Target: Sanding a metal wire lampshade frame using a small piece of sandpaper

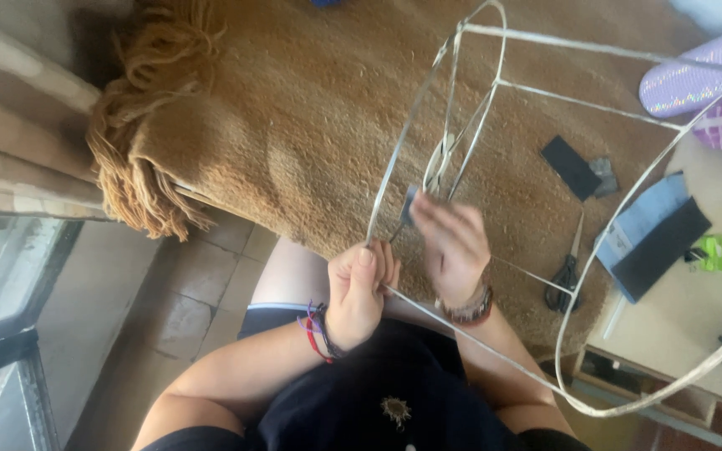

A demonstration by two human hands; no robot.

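A white wire lampshade frame [478, 108] rests across my lap, its rings and struts arching over a brown rug. My left hand [359, 292] is closed around the frame's near ring where a strut meets it. My right hand [453, 246], blurred by motion, sits just right of it and pinches a small dark piece [411, 205] with a pale strip of tape or ribbon [440, 163] trailing up toward the frame's inner wires. Coloured bracelets circle my left wrist; a beaded one circles the right.
A brown fringed rug [294, 108] covers the floor. Scissors [563, 280] lie on it at right, near a black strip [572, 167]. A low table [687, 309] holds blue and black fabric pieces [653, 234], a green object [714, 252] and purple fabric [712, 83]. Tiles and a window frame lie left.
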